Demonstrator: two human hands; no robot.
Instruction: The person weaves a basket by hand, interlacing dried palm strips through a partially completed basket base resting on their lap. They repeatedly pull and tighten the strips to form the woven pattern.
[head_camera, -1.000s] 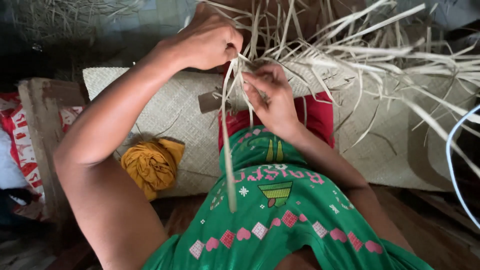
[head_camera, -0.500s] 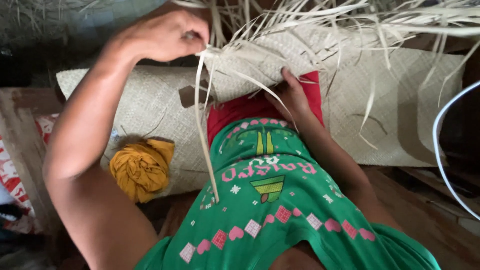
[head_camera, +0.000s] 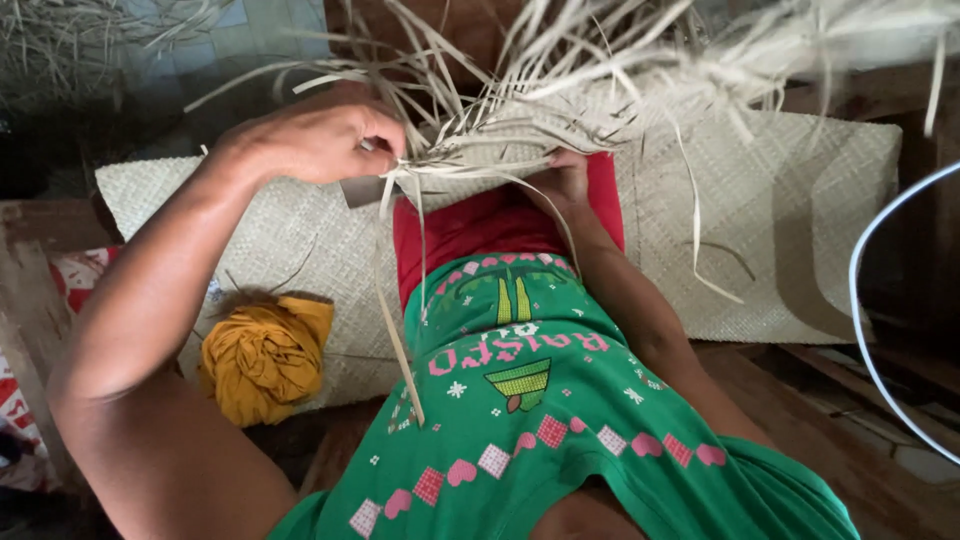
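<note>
Two hands work pale dry weaving strips (head_camera: 520, 130): left hand (head_camera: 320, 135) pinches strands taut; right hand (head_camera: 565, 175) presses fingers together, steadying them.

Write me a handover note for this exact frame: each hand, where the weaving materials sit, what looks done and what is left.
Left hand: fingers closed, pinching pale dried leaf strips at the working edge.
Right hand: under the same strips, pressing them from below; its grip is mostly hidden.
Pale woven leaf mat: spread flat across the lap and floor, large area already woven.
One long loose strip hangs down over the green patterned garment.
Bunched mustard-yellow cloth: lies on the mat, left side.
Left: many unwoven strip ends stick up at the far edge.
</note>
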